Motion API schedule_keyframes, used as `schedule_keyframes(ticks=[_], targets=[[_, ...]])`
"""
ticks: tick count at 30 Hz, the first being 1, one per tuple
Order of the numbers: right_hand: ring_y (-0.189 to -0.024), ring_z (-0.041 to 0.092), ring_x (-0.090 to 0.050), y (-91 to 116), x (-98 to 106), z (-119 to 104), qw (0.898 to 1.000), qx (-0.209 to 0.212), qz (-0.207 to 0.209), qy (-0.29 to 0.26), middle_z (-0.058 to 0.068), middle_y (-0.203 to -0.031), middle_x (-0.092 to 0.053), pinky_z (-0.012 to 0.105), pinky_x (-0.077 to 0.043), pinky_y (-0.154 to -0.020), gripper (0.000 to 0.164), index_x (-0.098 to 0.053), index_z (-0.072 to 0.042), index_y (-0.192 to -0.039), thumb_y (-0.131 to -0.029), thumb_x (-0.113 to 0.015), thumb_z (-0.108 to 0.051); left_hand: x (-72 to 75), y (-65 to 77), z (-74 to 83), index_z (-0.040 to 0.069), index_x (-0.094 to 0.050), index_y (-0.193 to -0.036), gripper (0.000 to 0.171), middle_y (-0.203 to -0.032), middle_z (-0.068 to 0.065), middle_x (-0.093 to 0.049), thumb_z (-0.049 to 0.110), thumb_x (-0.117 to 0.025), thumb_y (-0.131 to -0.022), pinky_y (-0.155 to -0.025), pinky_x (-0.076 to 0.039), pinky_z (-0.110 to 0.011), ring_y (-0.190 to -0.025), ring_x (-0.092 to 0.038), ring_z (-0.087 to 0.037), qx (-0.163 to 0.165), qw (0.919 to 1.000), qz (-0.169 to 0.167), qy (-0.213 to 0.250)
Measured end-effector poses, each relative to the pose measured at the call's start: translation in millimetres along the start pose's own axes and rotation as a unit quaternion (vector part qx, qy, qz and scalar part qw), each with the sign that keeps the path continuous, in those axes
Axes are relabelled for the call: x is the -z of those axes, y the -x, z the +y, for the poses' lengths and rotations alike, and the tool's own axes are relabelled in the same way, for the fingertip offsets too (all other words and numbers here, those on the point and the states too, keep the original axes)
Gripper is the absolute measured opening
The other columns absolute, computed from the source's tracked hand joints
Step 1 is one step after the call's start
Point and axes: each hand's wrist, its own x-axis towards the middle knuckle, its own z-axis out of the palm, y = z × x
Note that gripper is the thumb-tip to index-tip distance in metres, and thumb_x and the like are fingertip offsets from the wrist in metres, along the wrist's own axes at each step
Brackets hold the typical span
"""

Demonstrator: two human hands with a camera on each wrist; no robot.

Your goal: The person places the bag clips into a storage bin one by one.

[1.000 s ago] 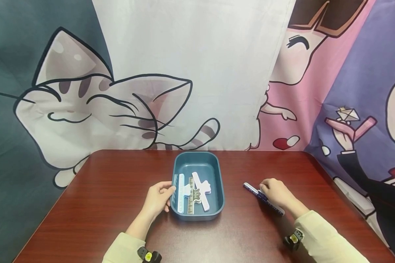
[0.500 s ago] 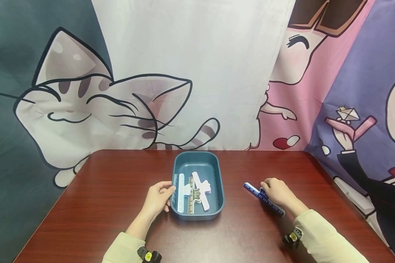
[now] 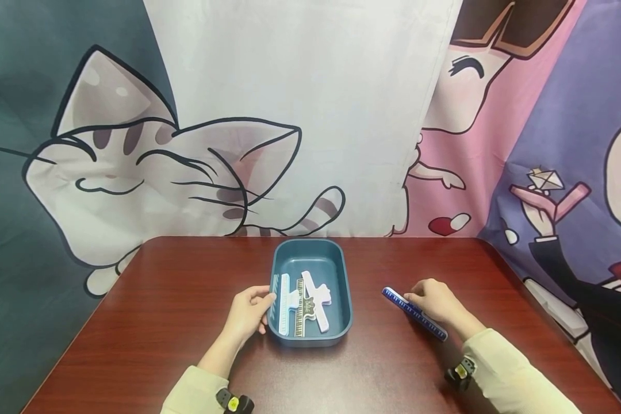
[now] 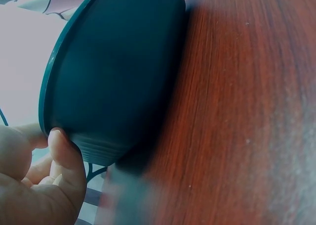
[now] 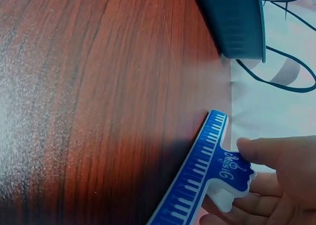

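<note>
At the table's middle, my left hand (image 3: 249, 310) pinches the left rim of a dark teal plastic tray (image 3: 310, 343); the thumb lies on the tray's outer wall (image 4: 113, 71) in the left wrist view. My right hand (image 3: 434, 302) is at a blue page clip (image 3: 415, 313) with a piano-key pattern, right of the tray. In the right wrist view thumb and fingers pinch the tab (image 5: 230, 170) of that clip, which is lettered "Music". Its long bar slants low over the table or on it; I cannot tell which.
Inside the tray lie a pale blue clip (image 3: 284, 305), a black-and-gold clip (image 3: 300, 316) and a white clip (image 3: 317, 305). The reddish-brown table (image 3: 186, 276) ends at a printed cloth backdrop (image 3: 310, 115).
The blue clip has rolled about its long bar, first showing its patterned face and tab, now hiding the tab in the head view. My right hand shifted slightly; my left hand stayed put.
</note>
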Motion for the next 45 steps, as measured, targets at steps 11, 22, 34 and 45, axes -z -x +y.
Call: schedule_keyframes(ticks=[11,22,34,45], targets=[[-0.073,0.024,-0.065,-4,1,-3,1.000,0.014,0.004,0.005,0.011,-0.083,-0.071,0.047,-0.058,-0.068,0.024,-0.076,0.006,-0.093,-0.096,-0.069,-0.016,0.2,-2.7,-2.3,-0.012,-0.062,-0.125,0.032,-0.061,-0.006,-0.056,0.003,-0.065,-0.097,-0.036,-0.042,-0.019,-0.042,-0.047,-0.010,0.003,1.0000,0.001,-0.004],[-0.076,0.026,-0.066,-6,4,-13,1.000,0.004,0.010,0.004,0.010,-0.083,-0.072,0.053,-0.058,-0.074,0.026,-0.077,0.006,-0.094,-0.098,-0.067,-0.018,0.1,-0.2,-0.9,-0.012,-0.062,-0.125,0.034,-0.060,-0.006,-0.055,0.004,-0.067,-0.096,-0.035,-0.042,-0.020,-0.041,-0.046,-0.010,0.001,1.0000,-0.001,0.005],[-0.078,0.028,-0.067,-10,0,-19,1.000,-0.001,0.027,-0.002,0.012,-0.084,-0.072,0.053,-0.057,-0.075,0.029,-0.077,0.007,-0.095,-0.099,-0.066,-0.020,0.4,-1.2,-2.2,-0.013,-0.061,-0.125,0.034,-0.060,-0.005,-0.055,0.003,-0.067,-0.096,-0.035,-0.042,-0.019,-0.040,-0.046,-0.009,-0.006,1.0000,-0.001,-0.001],[-0.079,0.029,-0.067,-12,-2,-28,0.999,-0.009,0.030,-0.021,0.013,-0.084,-0.072,0.053,-0.058,-0.077,0.029,-0.075,0.010,-0.097,-0.100,-0.064,-0.016,0.1,-0.8,-0.9,-0.012,-0.062,-0.125,0.033,-0.061,-0.007,-0.056,0.004,-0.067,-0.097,-0.035,-0.042,-0.020,-0.042,-0.047,-0.010,-0.002,1.0000,0.001,-0.003]])
